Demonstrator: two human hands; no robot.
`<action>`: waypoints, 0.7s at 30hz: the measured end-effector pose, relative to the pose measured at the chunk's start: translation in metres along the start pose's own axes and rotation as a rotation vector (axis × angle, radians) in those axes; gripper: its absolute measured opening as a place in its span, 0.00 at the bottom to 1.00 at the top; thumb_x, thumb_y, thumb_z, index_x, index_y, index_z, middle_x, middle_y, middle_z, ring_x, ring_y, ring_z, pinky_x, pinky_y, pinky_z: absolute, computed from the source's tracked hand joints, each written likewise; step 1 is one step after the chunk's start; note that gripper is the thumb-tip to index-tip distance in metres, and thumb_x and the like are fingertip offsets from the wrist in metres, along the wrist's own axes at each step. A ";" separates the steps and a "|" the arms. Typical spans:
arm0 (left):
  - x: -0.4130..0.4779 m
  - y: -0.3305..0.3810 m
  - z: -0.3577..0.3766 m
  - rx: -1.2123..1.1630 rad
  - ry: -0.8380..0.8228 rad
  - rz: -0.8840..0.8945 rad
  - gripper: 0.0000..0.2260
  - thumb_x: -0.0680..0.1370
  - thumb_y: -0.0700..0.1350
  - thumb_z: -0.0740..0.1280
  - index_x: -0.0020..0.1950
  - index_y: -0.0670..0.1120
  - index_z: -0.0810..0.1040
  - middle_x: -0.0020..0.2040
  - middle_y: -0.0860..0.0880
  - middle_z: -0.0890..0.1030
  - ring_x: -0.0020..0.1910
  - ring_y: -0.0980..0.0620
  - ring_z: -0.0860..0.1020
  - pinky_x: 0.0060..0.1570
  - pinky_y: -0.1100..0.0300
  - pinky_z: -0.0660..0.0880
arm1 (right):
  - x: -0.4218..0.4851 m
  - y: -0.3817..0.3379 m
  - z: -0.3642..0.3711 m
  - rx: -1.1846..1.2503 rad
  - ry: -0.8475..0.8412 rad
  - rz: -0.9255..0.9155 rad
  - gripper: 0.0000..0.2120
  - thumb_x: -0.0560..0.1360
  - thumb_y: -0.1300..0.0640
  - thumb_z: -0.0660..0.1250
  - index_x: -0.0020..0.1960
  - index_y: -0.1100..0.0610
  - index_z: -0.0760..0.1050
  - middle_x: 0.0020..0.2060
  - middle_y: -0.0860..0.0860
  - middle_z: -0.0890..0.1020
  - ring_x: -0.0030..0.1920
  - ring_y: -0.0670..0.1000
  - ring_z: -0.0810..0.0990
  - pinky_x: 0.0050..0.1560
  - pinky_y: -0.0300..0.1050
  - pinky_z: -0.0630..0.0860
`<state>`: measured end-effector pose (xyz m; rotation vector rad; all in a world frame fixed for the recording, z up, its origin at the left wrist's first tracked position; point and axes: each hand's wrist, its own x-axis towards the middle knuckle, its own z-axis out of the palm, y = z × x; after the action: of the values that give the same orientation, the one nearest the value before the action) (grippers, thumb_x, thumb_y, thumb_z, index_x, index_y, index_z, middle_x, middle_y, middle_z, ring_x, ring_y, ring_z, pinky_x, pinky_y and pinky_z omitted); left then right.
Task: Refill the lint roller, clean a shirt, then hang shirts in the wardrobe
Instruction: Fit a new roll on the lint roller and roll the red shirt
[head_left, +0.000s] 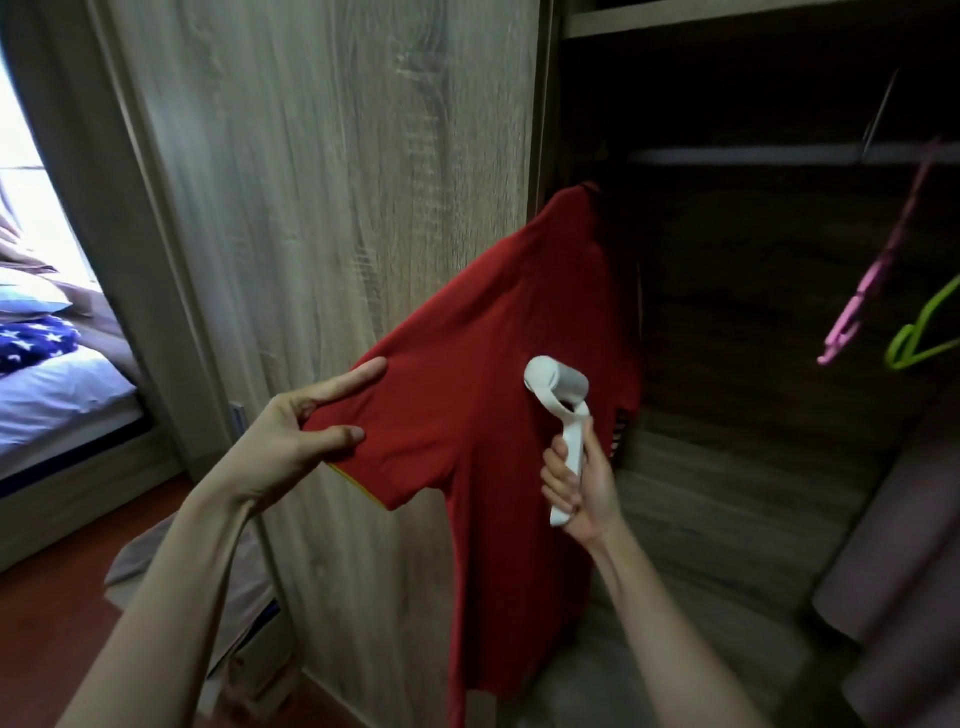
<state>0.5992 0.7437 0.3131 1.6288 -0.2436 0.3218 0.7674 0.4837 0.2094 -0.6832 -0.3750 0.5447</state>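
Head view: looking down at both hands, in front of an open wardrobe.
Landmark: red short-sleeved cloth shirt (467, 415), hanging lengthwise, collar end up, lower end running off the bottom of the picture.
Shirt support: top end lost in shadow; cannot tell what carries it.
Shirt details: yellow trim along the hem of the spread sleeve, a striped patch at the shirt's right edge.
Left hand (296, 441): at the shirt's left sleeve, pinching the sleeve end between thumb on the front and forefinger laid along the upper edge; sleeve pulled out sideways and taut.
Right hand (582, 483): in front of the shirt's right half, fingers wrapped round the handle of a white plastic lint roller (563, 415), thumb up along the handle.
Roller head: pointing up and left, lying against the shirt's front, roughly mid-chest.
Wood-grain wardrobe door panel (337, 182): directly behind and left of the shirt, closed.
Wardrobe interior: behind and right of the shirt, dark, wooden back and floor.
Pale horizontal clothes rail (779, 154): above and right of the shirt.
Pink plastic hanger (878, 270): well right of the shirt, hooked on the rail, blurred.
Lime-green plastic hanger (930, 332): just right of the pink one, cut off by the picture edge.
Mauve garment (893, 571): far right of the shirt, low, partly out of frame.
Bed with white sheet (52, 400): far left of the shirt, beyond the door panel.
Blue blanket with white stars (36, 343): on the bed, beside a pale pillow.
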 end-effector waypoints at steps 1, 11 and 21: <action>0.000 0.000 0.000 0.012 0.015 0.005 0.29 0.68 0.29 0.70 0.62 0.56 0.81 0.65 0.51 0.78 0.64 0.53 0.75 0.63 0.62 0.70 | 0.003 -0.004 -0.001 -0.016 0.005 -0.002 0.26 0.77 0.37 0.53 0.33 0.56 0.71 0.18 0.47 0.64 0.14 0.42 0.60 0.15 0.33 0.50; 0.003 0.007 0.002 0.081 0.075 0.044 0.30 0.69 0.27 0.65 0.60 0.58 0.81 0.63 0.52 0.80 0.62 0.56 0.76 0.60 0.64 0.73 | 0.055 -0.058 -0.001 -0.086 -0.116 0.006 0.23 0.74 0.37 0.60 0.33 0.55 0.72 0.18 0.47 0.64 0.14 0.42 0.61 0.15 0.31 0.52; 0.007 0.002 -0.003 0.075 0.102 0.016 0.28 0.67 0.32 0.65 0.61 0.57 0.80 0.63 0.51 0.80 0.62 0.51 0.76 0.63 0.56 0.72 | 0.080 -0.094 0.016 -0.075 -0.133 -0.067 0.27 0.78 0.37 0.49 0.36 0.56 0.71 0.19 0.47 0.65 0.15 0.42 0.61 0.14 0.34 0.56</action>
<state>0.6048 0.7465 0.3170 1.6795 -0.1690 0.4292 0.8561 0.4774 0.2969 -0.7059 -0.5427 0.5155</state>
